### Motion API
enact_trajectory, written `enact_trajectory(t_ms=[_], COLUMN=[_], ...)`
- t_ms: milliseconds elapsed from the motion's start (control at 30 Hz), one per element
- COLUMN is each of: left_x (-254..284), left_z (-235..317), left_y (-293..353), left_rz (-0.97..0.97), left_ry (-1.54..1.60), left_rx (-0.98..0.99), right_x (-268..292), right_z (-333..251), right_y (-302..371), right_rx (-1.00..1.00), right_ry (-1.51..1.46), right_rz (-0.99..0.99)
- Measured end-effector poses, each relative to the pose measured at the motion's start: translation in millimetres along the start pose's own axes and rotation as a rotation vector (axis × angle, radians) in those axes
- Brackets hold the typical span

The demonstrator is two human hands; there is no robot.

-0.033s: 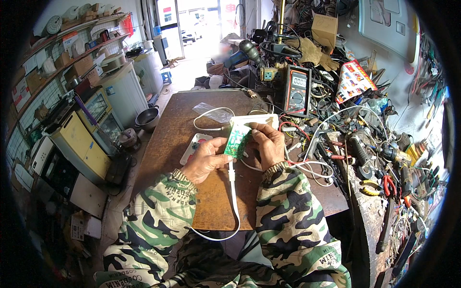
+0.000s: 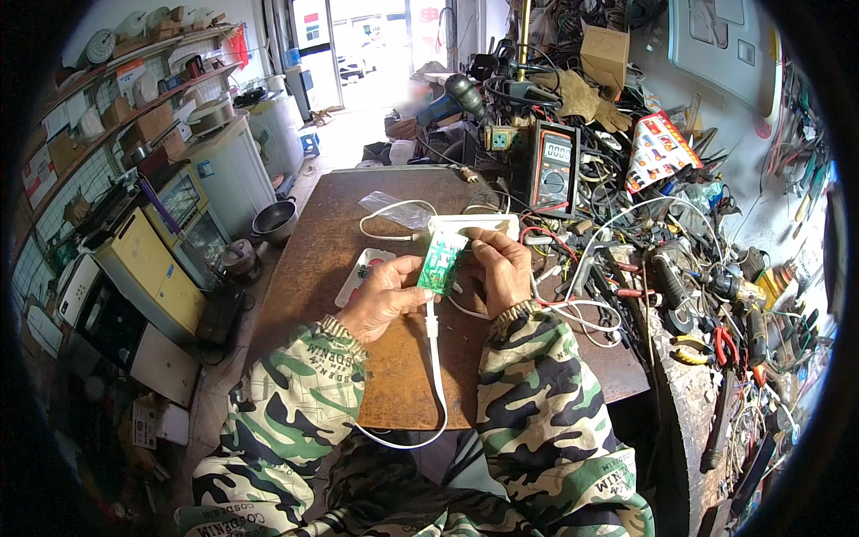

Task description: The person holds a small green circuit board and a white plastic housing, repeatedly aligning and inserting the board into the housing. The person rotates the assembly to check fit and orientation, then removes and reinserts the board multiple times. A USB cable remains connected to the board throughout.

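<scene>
Above the wooden table, my left hand (image 2: 385,300) pinches a green circuit board (image 2: 438,262) by its left and lower edge, between thumb and fingers. The board is held tilted up, with pale traces showing. My right hand (image 2: 504,271) is closed at the board's upper right corner, thumb and forefinger together against it. A white cable (image 2: 437,358) with a ribbed sleeve hangs below the board and loops past the table's near edge. Behind the hands lies an open white plastic housing (image 2: 483,221). A white cover with red and dark parts (image 2: 362,277) rests left of them, partly hidden by my left hand.
On the brown table (image 2: 313,242) lies a clear plastic bag (image 2: 398,210). A multimeter (image 2: 555,170) with a lit display stands at the far right. Tangled cables and tools crowd the right side, among them red-handled pliers (image 2: 723,345). Appliances and shelves line the left wall.
</scene>
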State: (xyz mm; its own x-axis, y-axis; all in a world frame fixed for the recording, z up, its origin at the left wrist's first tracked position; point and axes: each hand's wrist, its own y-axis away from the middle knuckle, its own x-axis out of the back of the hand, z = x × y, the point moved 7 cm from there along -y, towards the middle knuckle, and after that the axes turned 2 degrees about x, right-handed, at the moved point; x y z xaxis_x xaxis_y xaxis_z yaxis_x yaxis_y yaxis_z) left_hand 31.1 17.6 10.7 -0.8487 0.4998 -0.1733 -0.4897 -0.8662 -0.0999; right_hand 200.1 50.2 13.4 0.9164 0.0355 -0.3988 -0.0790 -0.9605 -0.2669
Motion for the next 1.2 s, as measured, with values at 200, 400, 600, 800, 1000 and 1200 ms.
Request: enact_trajectory(t_ms=[200, 400, 600, 800, 1000, 1200], left_x=[3, 5, 3, 2, 9, 7], left_z=[-2, -5, -2, -1, -9, -6], left_y=[-2, -1, -1, -2, -5, 0], left_rz=[-0.006, -0.002, -0.004, -0.006, 0.02, 0.045], left_ry=[0.0, 0.01, 0.01, 0.034, 0.0, 0.021], left_rx=[-0.021, 0.01, 0.017, 0.037, 0.052, 0.035], right_x=[3, 2, 2, 3, 2, -5], right_z=[6, 4, 2, 4, 1, -4], right_y=[-3, -1, -3, -7, -5, 0], right_rx=[-0.118, -0.161, -0.161, -0.135, -0.142, -0.181], right_ry=[-0.122, -0.125, -0.123, -0.076, -0.11, -0.099], right_rz=[-0.013, -0.048, -0.106, -0.122, -0.113, -0.123])
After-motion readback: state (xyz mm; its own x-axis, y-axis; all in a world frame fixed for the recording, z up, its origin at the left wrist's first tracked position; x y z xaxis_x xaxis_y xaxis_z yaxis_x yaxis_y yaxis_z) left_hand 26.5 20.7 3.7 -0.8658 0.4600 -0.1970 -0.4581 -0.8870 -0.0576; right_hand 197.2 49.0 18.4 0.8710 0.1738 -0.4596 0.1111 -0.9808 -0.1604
